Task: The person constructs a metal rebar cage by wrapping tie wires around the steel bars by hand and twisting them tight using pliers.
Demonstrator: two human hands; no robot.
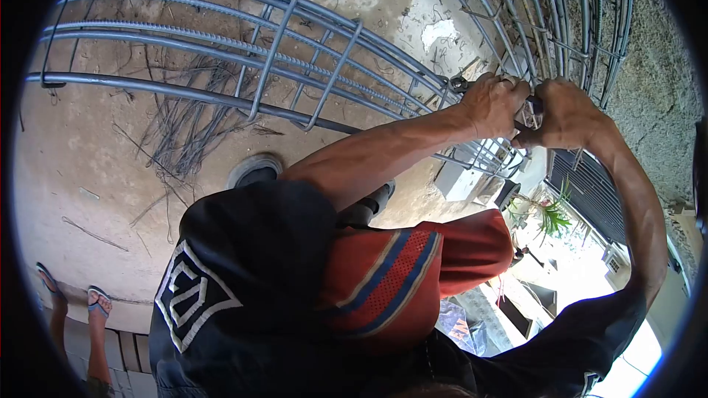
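Observation:
In the head view, my left hand (493, 107) is closed at the upper right, against the far end of a long rebar cage (295, 59). Beside it my right hand (564, 114) is closed too, its thumb pointing toward the left hand. Between the two hands a small dark piece (532, 107) shows, too little of it to name. A round metal part (458, 83) sits just left of my left hand. More long steel bars (557, 15) with ties run up behind both hands. What the fingers wrap around is mostly hidden.
Loose tie wires (193, 114) lie piled on the concrete floor (81, 147) below the cage. A rough wall (664, 81) stands at the right. Another person's feet in sandals (98, 301) are at the lower left. A green plant (554, 215) grows beyond my arms.

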